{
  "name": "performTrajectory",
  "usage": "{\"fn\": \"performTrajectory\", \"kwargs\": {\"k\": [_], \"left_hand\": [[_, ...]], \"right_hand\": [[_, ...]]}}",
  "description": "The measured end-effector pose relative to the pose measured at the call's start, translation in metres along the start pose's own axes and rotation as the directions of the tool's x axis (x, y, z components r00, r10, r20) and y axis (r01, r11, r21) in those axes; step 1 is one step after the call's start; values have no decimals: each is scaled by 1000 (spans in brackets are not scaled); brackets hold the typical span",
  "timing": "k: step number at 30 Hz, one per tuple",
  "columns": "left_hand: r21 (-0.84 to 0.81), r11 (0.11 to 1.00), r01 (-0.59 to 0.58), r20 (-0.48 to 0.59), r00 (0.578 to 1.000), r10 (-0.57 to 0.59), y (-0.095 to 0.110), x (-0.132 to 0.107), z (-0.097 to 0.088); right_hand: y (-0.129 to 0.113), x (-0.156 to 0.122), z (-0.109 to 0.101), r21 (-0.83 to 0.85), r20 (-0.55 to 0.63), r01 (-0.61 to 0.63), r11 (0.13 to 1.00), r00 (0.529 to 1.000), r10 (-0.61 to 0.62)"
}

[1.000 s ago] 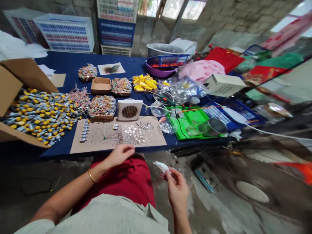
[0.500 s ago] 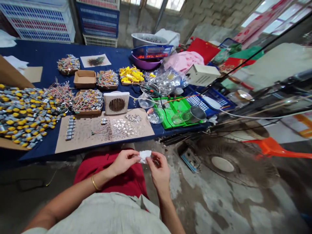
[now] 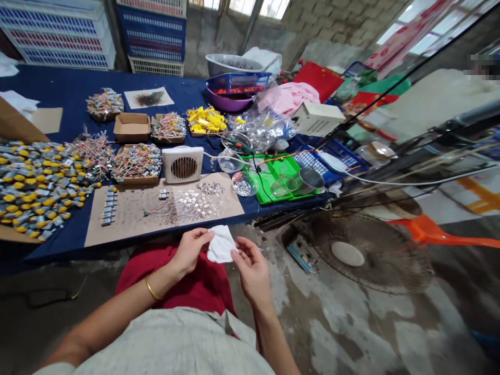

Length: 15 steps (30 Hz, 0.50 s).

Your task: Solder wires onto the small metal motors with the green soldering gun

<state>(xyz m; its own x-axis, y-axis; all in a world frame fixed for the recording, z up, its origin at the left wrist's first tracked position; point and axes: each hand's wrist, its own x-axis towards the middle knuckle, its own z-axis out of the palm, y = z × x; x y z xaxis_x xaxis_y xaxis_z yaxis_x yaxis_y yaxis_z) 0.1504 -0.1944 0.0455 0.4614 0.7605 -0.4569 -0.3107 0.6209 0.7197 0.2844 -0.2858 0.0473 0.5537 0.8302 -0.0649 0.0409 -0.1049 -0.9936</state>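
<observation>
My left hand (image 3: 190, 250) pinches the upper corner of a small white tissue (image 3: 221, 245) above my red-clothed lap. My right hand (image 3: 252, 268) grips the tissue's lower right edge with thumb and fingers, so the tissue hangs spread between both hands. A gold bangle (image 3: 150, 288) sits on my left wrist. Just beyond the hands lies a brown cardboard sheet (image 3: 128, 213) on the blue table, carrying a scatter of small silver metal pieces (image 3: 199, 200) and a row of little motors (image 3: 107, 208).
A white vent fan (image 3: 183, 164), trays of wired parts (image 3: 136, 162), a heap of yellow-capped motors (image 3: 35, 182), a green tray (image 3: 273, 179) and clear cups crowd the table. A floor fan (image 3: 351, 255) lies right of my lap. Crates are stacked at the back wall.
My right hand brought the tissue from the right to meet my left hand, and both hands have now pulled the crumpled tissue open. The view shifted right.
</observation>
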Motion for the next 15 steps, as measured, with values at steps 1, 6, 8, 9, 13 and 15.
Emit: {"fn": "performTrajectory", "kwargs": {"k": [1, 6, 8, 9, 13, 15], "left_hand": [[-29, 999, 32, 8, 999, -31, 0, 0, 0], [-103, 993, 65, 62, 996, -59, 4, -6, 7], [-89, 994, 55, 67, 997, -49, 5, -8, 9], [-79, 996, 42, 72, 997, -36, 5, -10, 10], [-5, 999, -39, 141, 989, 40, 2, -16, 9], [34, 998, -53, 165, 985, 47, 1, -18, 8]], "right_hand": [[0, 2, -3, 10, 5, 11, 1000, 1000, -11], [-13, 5, -4, -379, -47, 288, 880, 943, -329], [-20, 2, 0, -491, 44, 403, 772, 897, -441], [-23, 0, 2, -495, 106, 446, 746, 883, -458], [-28, -5, 8, -445, 181, 480, 756, 875, -449], [-29, -6, 9, -425, 116, 424, 799, 901, -417]]}}
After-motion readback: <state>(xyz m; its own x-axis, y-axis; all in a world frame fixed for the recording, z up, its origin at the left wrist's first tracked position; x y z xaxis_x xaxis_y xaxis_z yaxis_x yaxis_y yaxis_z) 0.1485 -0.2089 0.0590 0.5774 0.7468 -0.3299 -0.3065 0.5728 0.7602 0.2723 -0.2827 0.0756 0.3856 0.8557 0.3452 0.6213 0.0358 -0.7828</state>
